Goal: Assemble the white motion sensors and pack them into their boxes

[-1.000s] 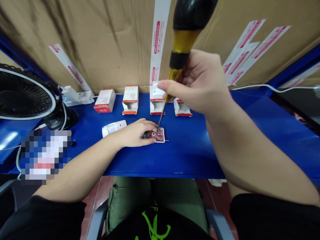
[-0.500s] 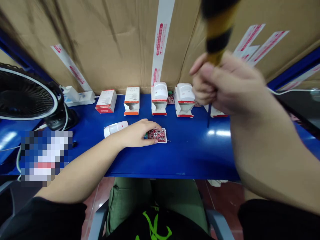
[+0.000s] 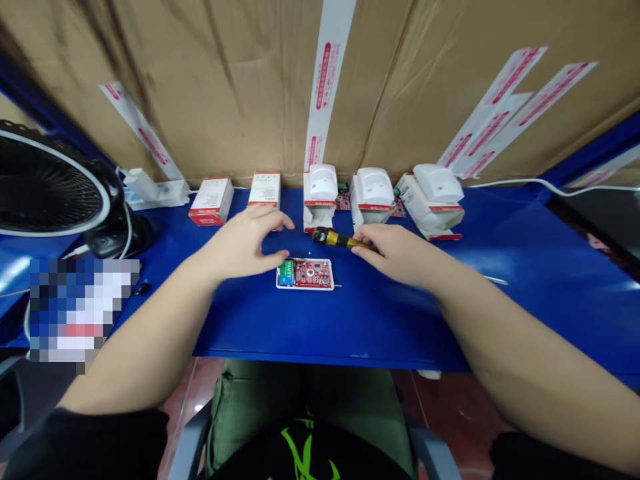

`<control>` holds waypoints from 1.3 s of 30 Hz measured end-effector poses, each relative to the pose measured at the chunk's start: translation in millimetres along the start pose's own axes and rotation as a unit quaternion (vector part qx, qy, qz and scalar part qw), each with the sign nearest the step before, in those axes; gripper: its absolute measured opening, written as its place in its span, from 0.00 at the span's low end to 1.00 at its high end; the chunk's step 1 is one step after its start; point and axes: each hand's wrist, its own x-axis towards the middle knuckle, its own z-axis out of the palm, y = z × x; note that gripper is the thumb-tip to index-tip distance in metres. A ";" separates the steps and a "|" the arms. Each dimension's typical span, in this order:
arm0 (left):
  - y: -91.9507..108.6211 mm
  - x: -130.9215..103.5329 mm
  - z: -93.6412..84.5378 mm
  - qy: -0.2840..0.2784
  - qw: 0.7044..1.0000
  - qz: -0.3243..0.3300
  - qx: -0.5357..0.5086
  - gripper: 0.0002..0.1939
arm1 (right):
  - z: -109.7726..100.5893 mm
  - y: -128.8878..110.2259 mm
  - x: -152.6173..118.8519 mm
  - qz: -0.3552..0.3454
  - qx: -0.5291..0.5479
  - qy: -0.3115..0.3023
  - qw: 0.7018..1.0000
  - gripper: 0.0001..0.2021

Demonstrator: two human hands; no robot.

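My right hand [image 3: 395,253] grips a screwdriver [image 3: 337,239] with a yellow-and-black handle, held low over the blue table, handle end pointing left. Its shaft is hidden by my hand. With fingers apart, my left hand [image 3: 247,243] hovers just left of and above an opened white casing holding a red circuit board [image 3: 315,273]. A green-and-blue battery [image 3: 287,272] fills the casing's left end, and a thin metal pin [image 3: 338,286] sticks out at the right. The white detector cover seen earlier on the left is hidden behind my left hand.
Along the cardboard back wall stand a closed carton [image 3: 211,200], another carton [image 3: 264,189] and three cartons with white detectors on top, such as this detector [image 3: 439,183]. Red boards [image 3: 343,200] lie between them. A black fan [image 3: 50,187] and a power strip [image 3: 160,195] occupy the left.
My right hand has come down from high on the right to the table, the screwdriver turning from upright to nearly level. My left hand has let go of the casing and moved up-left.
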 end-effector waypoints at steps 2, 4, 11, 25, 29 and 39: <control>-8.1 -4.0 -12.9 -0.051 0.997 -0.043 0.025 0.25 | 0.5 -0.3 -0.7 0.001 -0.037 -0.004 0.999 0.07; -14.4 -8.3 -22.1 -0.107 0.988 -0.103 0.043 0.33 | 0.0 -1.3 -2.1 0.005 -0.067 -0.008 0.998 0.08; -27.3 -18.8 -26.9 -0.226 0.944 -0.217 0.102 0.37 | -1.4 -3.3 -5.8 0.030 -0.127 -0.021 0.991 0.08; 1.1 -9.1 -33.8 -0.158 0.984 -0.063 -0.054 0.28 | -1.4 9.3 -5.5 0.026 -0.094 -0.046 0.994 0.13; 8.1 -4.9 -20.6 -0.120 0.988 0.021 -0.092 0.32 | -1.7 9.4 -4.4 0.022 -0.089 -0.047 0.995 0.13; 11.4 -1.6 -2.5 0.038 0.982 0.148 -0.112 0.34 | -12.3 16.0 -13.2 -0.085 -0.009 0.087 0.992 0.16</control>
